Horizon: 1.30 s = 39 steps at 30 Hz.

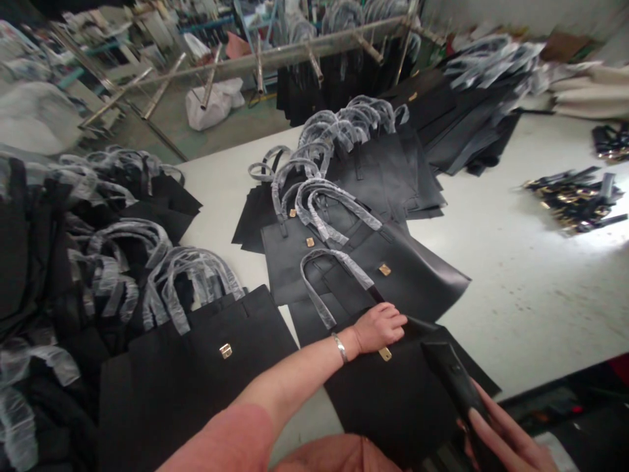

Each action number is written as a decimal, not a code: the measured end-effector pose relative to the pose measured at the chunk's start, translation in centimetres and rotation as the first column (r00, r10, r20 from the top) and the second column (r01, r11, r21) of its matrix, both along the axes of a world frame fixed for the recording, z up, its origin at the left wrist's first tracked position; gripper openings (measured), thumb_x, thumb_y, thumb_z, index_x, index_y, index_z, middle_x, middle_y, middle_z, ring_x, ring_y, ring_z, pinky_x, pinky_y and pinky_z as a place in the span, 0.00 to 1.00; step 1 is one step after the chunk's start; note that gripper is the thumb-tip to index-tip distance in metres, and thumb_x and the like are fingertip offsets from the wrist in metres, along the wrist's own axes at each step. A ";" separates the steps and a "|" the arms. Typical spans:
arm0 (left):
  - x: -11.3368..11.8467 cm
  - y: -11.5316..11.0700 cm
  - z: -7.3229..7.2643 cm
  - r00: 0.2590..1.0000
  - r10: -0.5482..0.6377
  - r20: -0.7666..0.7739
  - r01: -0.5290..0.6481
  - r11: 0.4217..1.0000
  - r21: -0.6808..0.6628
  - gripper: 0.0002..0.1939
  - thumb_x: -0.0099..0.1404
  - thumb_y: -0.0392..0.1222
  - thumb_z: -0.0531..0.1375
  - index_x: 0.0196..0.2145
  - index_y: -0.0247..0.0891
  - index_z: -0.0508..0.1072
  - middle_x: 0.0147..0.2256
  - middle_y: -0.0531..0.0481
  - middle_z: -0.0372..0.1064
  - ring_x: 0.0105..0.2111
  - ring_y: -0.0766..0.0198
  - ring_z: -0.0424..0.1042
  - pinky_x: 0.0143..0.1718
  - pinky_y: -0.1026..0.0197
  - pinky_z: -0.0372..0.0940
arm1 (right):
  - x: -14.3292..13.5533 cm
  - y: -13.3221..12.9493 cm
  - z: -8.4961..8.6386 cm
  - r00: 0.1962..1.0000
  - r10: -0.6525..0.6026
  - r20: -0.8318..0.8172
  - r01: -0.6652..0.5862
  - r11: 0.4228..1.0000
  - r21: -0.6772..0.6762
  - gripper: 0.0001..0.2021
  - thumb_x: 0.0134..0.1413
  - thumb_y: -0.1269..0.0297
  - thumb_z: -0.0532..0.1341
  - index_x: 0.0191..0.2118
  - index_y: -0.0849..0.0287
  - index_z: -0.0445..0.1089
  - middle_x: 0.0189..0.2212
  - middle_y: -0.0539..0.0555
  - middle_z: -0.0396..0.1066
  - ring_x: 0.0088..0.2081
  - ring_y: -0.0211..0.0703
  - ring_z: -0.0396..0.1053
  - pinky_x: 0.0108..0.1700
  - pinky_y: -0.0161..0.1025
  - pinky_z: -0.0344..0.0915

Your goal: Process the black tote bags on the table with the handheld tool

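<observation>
- Fingers of the left hand point(378, 328) are curled and drawn close together at the upper edge of a black bag point(393, 400); whether they pinch that edge or only rest on it, I cannot tell.
- The right hand point(508, 429), at the lower right, pinches a narrow black piece point(457, 373) between thumb and fingers (part of the hand runs out of view).
- The black bag lies between the two hands, at the near side of a white table point(521, 275).
- Just below the left fingers, a gold clasp point(386, 354) shows on the black bag.
- A silver bracelet point(339, 347) circles the left wrist, and a pink sleeve point(226, 436) covers the upper part of that arm.
- Beyond the left hand, a handle in clear plastic point(319, 288) arches up (one end comes close to the knuckles).
- To the left lies another black bag with a gold fitting point(187, 373).
- Farther back, more black bags point(378, 170) overlap, their wrapped handles bunched together.
- On the right, small black pieces with gold metal point(572, 200) lie in a heap, well apart from both hands.
</observation>
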<state>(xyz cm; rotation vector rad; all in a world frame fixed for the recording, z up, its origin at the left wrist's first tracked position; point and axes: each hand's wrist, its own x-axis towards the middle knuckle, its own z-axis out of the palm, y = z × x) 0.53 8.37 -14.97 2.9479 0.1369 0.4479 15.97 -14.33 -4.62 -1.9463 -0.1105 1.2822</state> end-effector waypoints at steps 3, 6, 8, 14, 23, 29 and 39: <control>0.1 0.5 -0.1 0.999 -0.026 -0.040 0.025 0.999 -0.025 0.11 0.69 0.35 0.54 0.31 0.37 0.74 0.40 0.47 0.70 0.41 0.63 0.67 0.57 0.56 0.57 | -1.1 0.6 0.2 1.000 0.014 0.009 -0.014 1.000 -0.023 0.39 0.31 0.53 0.75 0.56 0.53 0.72 0.37 0.51 0.81 0.37 0.56 0.77 0.28 0.38 0.74; 0.2 1.5 0.0 0.994 -0.072 -0.085 0.060 0.989 -0.137 0.06 0.63 0.36 0.58 0.34 0.36 0.77 0.45 0.45 0.70 0.45 0.60 0.67 0.57 0.56 0.58 | -1.9 1.3 -0.2 0.999 0.046 -0.006 -0.046 0.998 -0.032 0.40 0.33 0.50 0.74 0.57 0.53 0.71 0.38 0.52 0.81 0.34 0.53 0.76 0.25 0.37 0.72; 0.3 2.2 0.2 0.990 -0.102 -0.093 0.079 0.970 -0.228 0.08 0.61 0.36 0.59 0.36 0.36 0.78 0.49 0.45 0.69 0.47 0.59 0.67 0.56 0.57 0.60 | -2.0 1.8 -0.7 0.997 0.068 -0.028 -0.069 0.997 -0.034 0.42 0.34 0.48 0.73 0.60 0.53 0.68 0.33 0.51 0.81 0.28 0.50 0.75 0.22 0.37 0.69; 1.2 3.6 -0.3 0.986 -0.112 -0.120 0.038 0.865 -0.500 0.08 0.65 0.34 0.58 0.34 0.37 0.78 0.47 0.46 0.71 0.46 0.62 0.69 0.53 0.60 0.61 | -1.3 3.4 -1.4 0.979 0.164 -0.121 -0.163 0.986 0.015 0.45 0.39 0.49 0.72 0.65 0.53 0.61 0.21 0.45 0.74 0.20 0.42 0.66 0.22 0.36 0.64; 1.8 4.6 -1.1 0.987 -0.114 -0.116 0.022 0.803 -0.596 0.08 0.63 0.28 0.60 0.38 0.37 0.70 0.43 0.47 0.71 0.47 0.64 0.68 0.52 0.63 0.61 | 0.0 6.9 -1.8 0.918 0.394 -0.048 -0.395 0.919 -0.017 0.40 0.44 0.47 0.69 0.63 0.55 0.64 0.23 0.45 0.74 0.20 0.40 0.63 0.21 0.36 0.61; 1.6 4.6 -1.1 0.989 -0.088 -0.116 -0.007 0.765 -0.644 0.09 0.62 0.27 0.60 0.39 0.37 0.68 0.43 0.47 0.69 0.47 0.62 0.67 0.51 0.63 0.62 | 0.9 7.1 -1.9 0.914 0.400 -0.064 -0.404 0.911 -0.081 0.40 0.42 0.46 0.69 0.62 0.54 0.65 0.26 0.47 0.77 0.19 0.41 0.66 0.20 0.36 0.62; 1.6 4.7 -1.1 0.986 -0.074 -0.148 -0.040 0.761 -0.648 0.07 0.62 0.28 0.60 0.37 0.37 0.67 0.42 0.48 0.69 0.45 0.64 0.67 0.47 0.65 0.62 | 1.0 7.6 -1.8 0.912 0.401 -0.087 -0.406 0.913 -0.050 0.39 0.42 0.50 0.70 0.62 0.55 0.65 0.17 0.46 0.70 0.17 0.42 0.65 0.18 0.35 0.60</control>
